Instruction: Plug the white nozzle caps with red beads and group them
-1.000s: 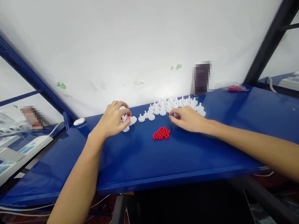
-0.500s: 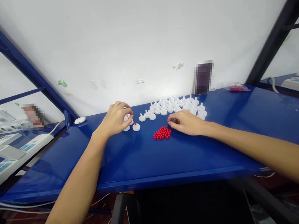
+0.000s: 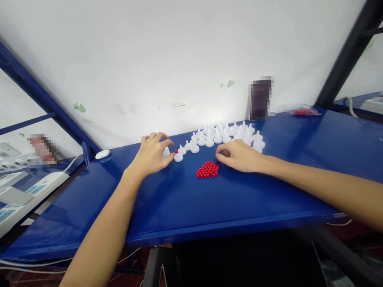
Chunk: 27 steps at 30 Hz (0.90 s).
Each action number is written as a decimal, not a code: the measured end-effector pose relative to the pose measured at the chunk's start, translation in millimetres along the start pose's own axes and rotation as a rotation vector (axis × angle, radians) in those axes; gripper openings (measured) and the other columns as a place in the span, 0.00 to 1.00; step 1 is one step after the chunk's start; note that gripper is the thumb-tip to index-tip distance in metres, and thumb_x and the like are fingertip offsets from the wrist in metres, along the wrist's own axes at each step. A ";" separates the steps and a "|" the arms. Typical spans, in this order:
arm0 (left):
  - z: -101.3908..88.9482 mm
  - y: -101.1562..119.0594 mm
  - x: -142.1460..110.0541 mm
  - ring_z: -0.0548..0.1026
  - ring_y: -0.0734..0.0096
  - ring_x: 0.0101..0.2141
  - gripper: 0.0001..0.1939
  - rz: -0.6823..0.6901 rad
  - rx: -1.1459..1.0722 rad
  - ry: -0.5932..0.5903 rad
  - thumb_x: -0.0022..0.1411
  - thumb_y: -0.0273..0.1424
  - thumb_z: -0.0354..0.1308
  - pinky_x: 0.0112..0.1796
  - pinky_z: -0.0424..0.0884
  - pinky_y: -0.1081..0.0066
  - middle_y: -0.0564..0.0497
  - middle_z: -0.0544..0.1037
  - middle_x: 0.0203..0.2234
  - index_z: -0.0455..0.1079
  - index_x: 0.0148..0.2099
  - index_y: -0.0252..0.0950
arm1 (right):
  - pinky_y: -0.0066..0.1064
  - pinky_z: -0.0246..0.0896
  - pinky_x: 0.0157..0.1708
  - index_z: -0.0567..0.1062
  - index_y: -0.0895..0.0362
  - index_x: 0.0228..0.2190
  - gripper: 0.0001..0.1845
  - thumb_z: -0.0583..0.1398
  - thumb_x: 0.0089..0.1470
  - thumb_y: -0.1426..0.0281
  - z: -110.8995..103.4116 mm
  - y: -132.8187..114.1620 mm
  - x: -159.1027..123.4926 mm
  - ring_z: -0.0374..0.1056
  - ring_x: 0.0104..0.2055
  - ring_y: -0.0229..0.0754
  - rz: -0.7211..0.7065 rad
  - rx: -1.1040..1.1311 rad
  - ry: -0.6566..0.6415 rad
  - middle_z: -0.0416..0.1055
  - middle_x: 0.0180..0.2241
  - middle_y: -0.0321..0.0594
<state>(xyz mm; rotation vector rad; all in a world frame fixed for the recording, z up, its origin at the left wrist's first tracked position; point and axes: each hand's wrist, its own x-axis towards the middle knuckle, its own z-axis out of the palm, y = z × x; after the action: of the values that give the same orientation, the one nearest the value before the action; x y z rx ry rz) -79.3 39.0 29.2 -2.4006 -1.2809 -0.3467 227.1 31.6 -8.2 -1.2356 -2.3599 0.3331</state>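
Note:
My left hand (image 3: 155, 153) is at the left of the white nozzle caps, its thumb and fingers spread apart. Just off its thumb and forefinger stands a white nozzle cap (image 3: 178, 158) with a small red tip cap (image 3: 176, 151) on top. Another white piece (image 3: 166, 152) shows partly behind the fingers. My right hand (image 3: 239, 156) rests on the blue table with its fingers curled; whether something small is inside is hidden. Beside its fingertips lies a cluster of small red tip caps (image 3: 207, 170). Behind it stand several white nozzle caps (image 3: 218, 138), nozzles up.
The blue table (image 3: 195, 207) meets a white wall. A blurred dark phone-like object (image 3: 260, 99) leans there. A clear bag with red pieces (image 3: 301, 111) lies at the back right. A small white case (image 3: 102, 154) sits left, and a power strip (image 3: 30, 199) lies beyond the frame post.
My left hand has shifted slightly right and its fingers have spread. The red-tipped nozzle cap now stands farther back and right, close to the other white caps. My right hand has hardly moved.

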 end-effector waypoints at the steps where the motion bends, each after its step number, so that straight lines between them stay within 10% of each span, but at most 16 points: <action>1: -0.3 2.2 0.7 0.69 0.50 0.50 0.15 0.011 -0.011 0.013 0.67 0.40 0.54 0.52 0.60 0.50 0.42 0.73 0.49 0.75 0.49 0.40 | 0.32 0.54 0.30 0.80 0.58 0.31 0.12 0.56 0.56 0.71 0.1 -0.2 -0.1 0.61 0.21 0.37 0.003 0.010 0.001 0.69 0.19 0.34; 13: 13.7 19.8 8.2 0.70 0.50 0.46 0.14 0.075 0.056 -0.036 0.67 0.32 0.51 0.50 0.59 0.47 0.42 0.80 0.40 0.77 0.34 0.36 | 0.40 0.64 0.47 0.78 0.59 0.43 0.14 0.57 0.57 0.74 8.2 9.6 3.0 0.72 0.43 0.47 -0.126 0.030 0.142 0.75 0.44 0.48; 18: 18.9 38.5 11.5 0.70 0.50 0.51 0.16 0.092 -0.003 0.042 0.70 0.34 0.49 0.51 0.64 0.49 0.40 0.78 0.48 0.75 0.50 0.36 | 0.40 0.65 0.48 0.79 0.59 0.42 0.13 0.57 0.57 0.75 7.7 6.9 2.8 0.74 0.43 0.48 -0.107 0.032 0.125 0.77 0.42 0.47; 27: 39.6 63.2 12.3 0.67 0.50 0.62 0.23 0.122 -0.180 -0.153 0.73 0.27 0.41 0.62 0.64 0.48 0.34 0.61 0.67 0.59 0.67 0.33 | 0.39 0.69 0.48 0.80 0.58 0.44 0.15 0.58 0.56 0.76 5.4 6.8 0.6 0.77 0.44 0.47 -0.181 0.071 0.072 0.80 0.44 0.45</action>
<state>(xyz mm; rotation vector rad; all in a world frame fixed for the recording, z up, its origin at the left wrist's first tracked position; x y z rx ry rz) -18.6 34.2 -15.6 -2.6889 -1.2041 -0.2560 229.0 35.9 -15.5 -0.9766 -2.3551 0.3057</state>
